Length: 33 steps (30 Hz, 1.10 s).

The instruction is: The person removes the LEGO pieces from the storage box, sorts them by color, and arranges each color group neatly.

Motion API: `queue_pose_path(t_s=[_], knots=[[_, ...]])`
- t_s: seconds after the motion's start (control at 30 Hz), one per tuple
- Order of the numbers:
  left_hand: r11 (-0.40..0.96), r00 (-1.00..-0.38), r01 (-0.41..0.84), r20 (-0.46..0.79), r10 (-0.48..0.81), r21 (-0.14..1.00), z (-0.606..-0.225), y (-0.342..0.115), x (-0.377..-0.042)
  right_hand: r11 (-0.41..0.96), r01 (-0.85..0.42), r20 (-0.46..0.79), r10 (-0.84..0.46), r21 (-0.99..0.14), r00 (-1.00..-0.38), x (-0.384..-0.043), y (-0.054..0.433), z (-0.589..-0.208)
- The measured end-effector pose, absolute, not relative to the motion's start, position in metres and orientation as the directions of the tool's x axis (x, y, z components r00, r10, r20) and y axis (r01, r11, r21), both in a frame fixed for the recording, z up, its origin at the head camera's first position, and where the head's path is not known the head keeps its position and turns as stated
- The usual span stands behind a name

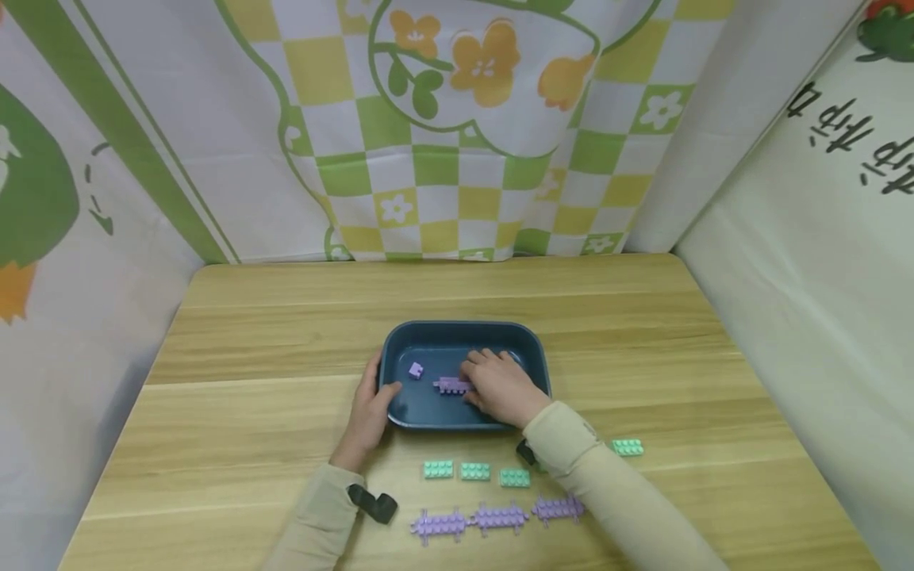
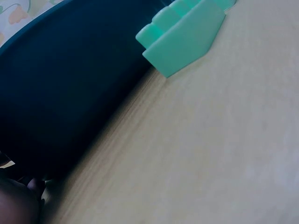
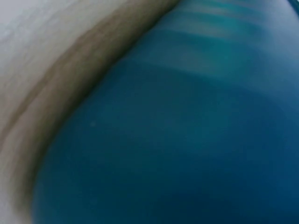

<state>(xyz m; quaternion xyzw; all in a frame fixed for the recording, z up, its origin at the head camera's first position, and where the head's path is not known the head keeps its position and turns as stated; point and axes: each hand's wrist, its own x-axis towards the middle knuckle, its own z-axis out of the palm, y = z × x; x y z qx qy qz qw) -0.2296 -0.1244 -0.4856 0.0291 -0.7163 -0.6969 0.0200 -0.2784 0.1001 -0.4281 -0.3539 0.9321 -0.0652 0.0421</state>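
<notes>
My left hand [image 1: 370, 414] grips the left wall of a dark blue tray [image 1: 464, 423], its thumb over the rim and its other fingers along the outside. Inside the tray, my right hand [image 1: 502, 386] holds the right end of a long purple building block [image 1: 451, 386] between curled fingers; that end is hidden beneath them. A small purple block [image 1: 416, 370] lies to the left on the tray floor. The left wrist view shows the tray's outer wall [image 2: 70, 84] and part of my left hand [image 2: 18, 200]. In the right wrist view the blue wall [image 3: 163, 140] fills most of the picture, blurred.
Before the tray, mint-green bricks [image 1: 439, 469] stand in a row, one more green brick [image 1: 628, 447] farther right. Nearer me, three long purple blocks [image 1: 439, 523] with side pegs form a line, partly behind my right sleeve [image 1: 621, 484]. A checked cloth [image 1: 464, 174] hangs behind the wooden table [image 1: 271, 333].
</notes>
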Motion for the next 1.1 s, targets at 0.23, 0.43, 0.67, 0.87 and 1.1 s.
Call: queue_pose_path(t_s=[0.23,0.43,0.67,0.87,1.1], knots=[[0.021,-0.997,-0.014,-0.013,-0.070,1.000,-0.485,-0.124,-0.229,0.747,-0.644,-0.024,-0.656,-0.165,-0.755,-0.277,0.104,-0.428],[0.027,-0.997,-0.022,-0.020,-0.069,0.999,-0.485,-0.124,-0.229,0.773,-0.600,-0.017,-0.616,-0.205,-0.788,-0.276,0.110,-0.426],[0.029,-0.998,-0.023,-0.021,-0.063,0.999,-0.485,-0.125,-0.229,0.769,-0.575,0.012,-0.596,-0.278,-0.803,-0.275,0.117,-0.422],[0.033,-0.998,-0.022,-0.020,-0.066,0.999,-0.485,-0.125,-0.230,0.738,-0.552,0.038,-0.586,-0.387,-0.810,-0.273,0.125,-0.420],[0.030,-0.998,-0.015,-0.014,-0.059,0.999,-0.485,-0.125,-0.229,0.709,-0.499,0.066,-0.543,-0.498,-0.837,-0.268,0.132,-0.415]])
